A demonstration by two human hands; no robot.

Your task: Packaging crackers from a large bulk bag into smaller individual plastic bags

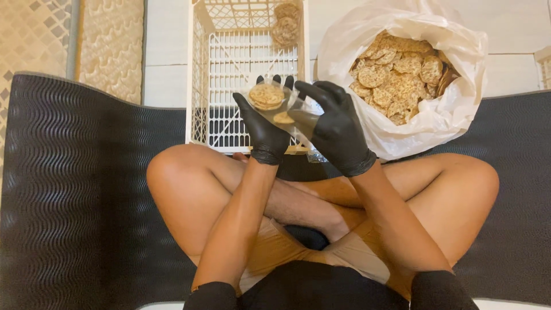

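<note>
Both my hands wear black gloves. My left hand (265, 131) holds a small clear plastic bag (280, 104) from below; a few round brown crackers sit inside it. My right hand (337, 127) grips the same bag on its right side, fingers curled toward the left hand. The bag hangs just in front of a white plastic crate (198, 86). To the right stands a large white plastic sack (442, 117), open at the top and full of the same round crackers (399, 77).
I sit cross-legged on a black ribbed mat (74, 201), my knees below the crate and the sack. A stack of packed crackers (286, 23) lies at the crate's far right corner. Pale floor tiles and a patterned beige mat (109, 40) lie beyond.
</note>
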